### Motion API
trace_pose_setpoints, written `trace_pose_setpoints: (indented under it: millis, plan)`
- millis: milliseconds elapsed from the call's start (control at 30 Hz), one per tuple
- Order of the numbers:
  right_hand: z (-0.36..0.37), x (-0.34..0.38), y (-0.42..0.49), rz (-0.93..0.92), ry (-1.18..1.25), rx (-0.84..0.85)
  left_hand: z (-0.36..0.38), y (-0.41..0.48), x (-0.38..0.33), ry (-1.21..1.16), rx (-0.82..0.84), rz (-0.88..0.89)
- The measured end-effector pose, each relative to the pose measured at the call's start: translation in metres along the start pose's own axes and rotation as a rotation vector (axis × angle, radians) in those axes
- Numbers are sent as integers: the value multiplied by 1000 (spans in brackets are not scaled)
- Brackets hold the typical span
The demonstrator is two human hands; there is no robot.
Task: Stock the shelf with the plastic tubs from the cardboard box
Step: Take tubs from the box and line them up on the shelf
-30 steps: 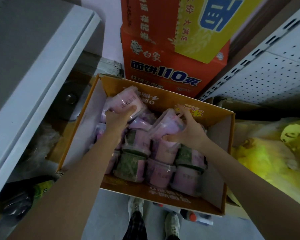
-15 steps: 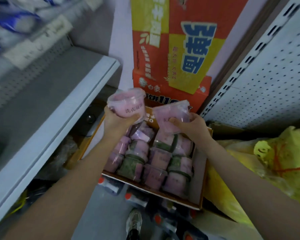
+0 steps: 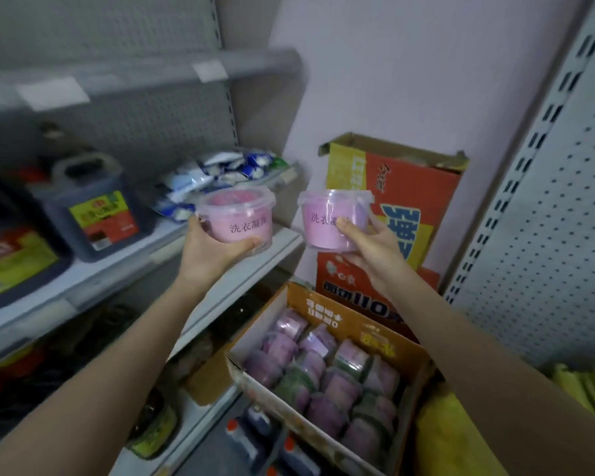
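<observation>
Head view, left hand (image 3: 209, 248) cupping pink tub (image 3: 236, 214), right hand (image 3: 371, 247) pinching another (image 3: 332, 218)

right tub (image 3: 325, 219): print's end behind thumb of right hand (image 3: 371, 255)
left tub (image 3: 236, 214): base partly hidden in left hand (image 3: 205, 250)
dark jugs (image 3: 90, 207): 9 o'clock, labels blurred, leftmost cut off
lower-shelf goods (image 3: 31, 383): 7 o'clock, too dark to tell
</observation>
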State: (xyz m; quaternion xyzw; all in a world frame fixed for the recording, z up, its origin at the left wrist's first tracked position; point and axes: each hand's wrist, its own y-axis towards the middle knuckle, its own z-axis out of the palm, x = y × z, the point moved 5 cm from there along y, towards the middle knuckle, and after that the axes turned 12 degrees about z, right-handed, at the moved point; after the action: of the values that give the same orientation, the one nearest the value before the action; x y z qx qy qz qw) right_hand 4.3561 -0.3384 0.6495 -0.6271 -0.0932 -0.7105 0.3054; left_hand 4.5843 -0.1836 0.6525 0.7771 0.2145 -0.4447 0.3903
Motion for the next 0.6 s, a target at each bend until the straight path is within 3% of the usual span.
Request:
trace_pose_setpoints:
  millis: [300,600]
  plan:
    - [123,70,-28,-127,97,217,-151,15,-76,64,-161,135]
    - [273,100,-31,-218,84,398,-306,42,-87,204,-298,172]
